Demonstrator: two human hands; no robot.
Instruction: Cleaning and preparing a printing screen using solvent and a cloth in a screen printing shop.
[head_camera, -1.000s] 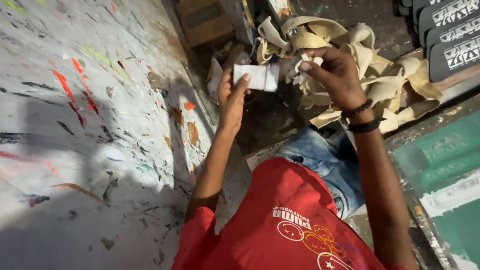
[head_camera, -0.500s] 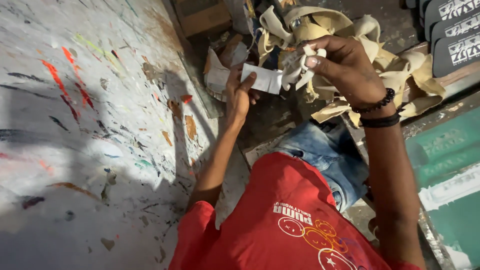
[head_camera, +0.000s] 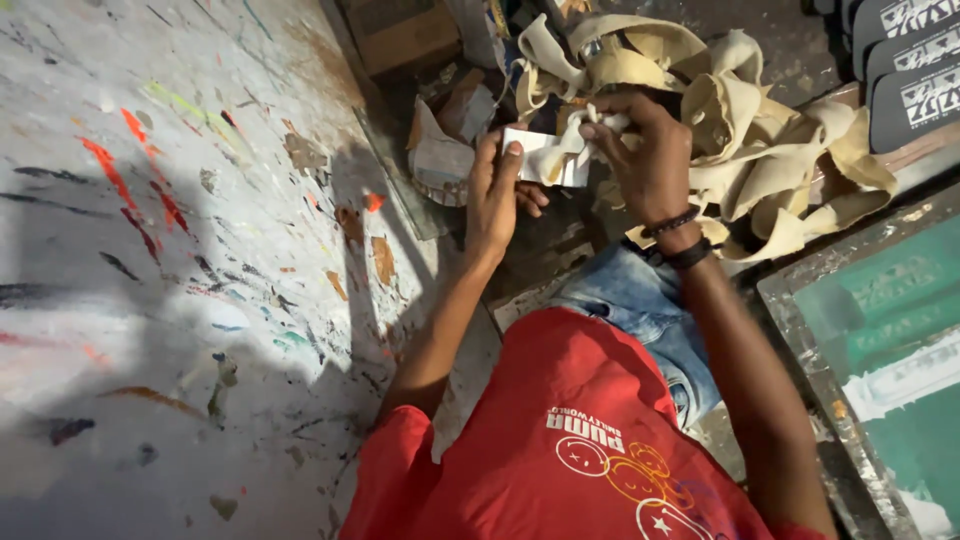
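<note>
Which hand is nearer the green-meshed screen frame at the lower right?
The right hand: it works a pale rag on the frame's side, while the left hand holds the small white piece farther away.

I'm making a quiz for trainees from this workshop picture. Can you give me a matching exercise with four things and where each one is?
Things:
1. white card
2. pile of tan strips
3. paint-spattered wall
4. green screen frame

Places:
A. lower right corner
B. held between both hands
C. left side of the view
D. top right, behind the right hand

Pairs: 1-B, 2-D, 3-C, 4-A
</note>
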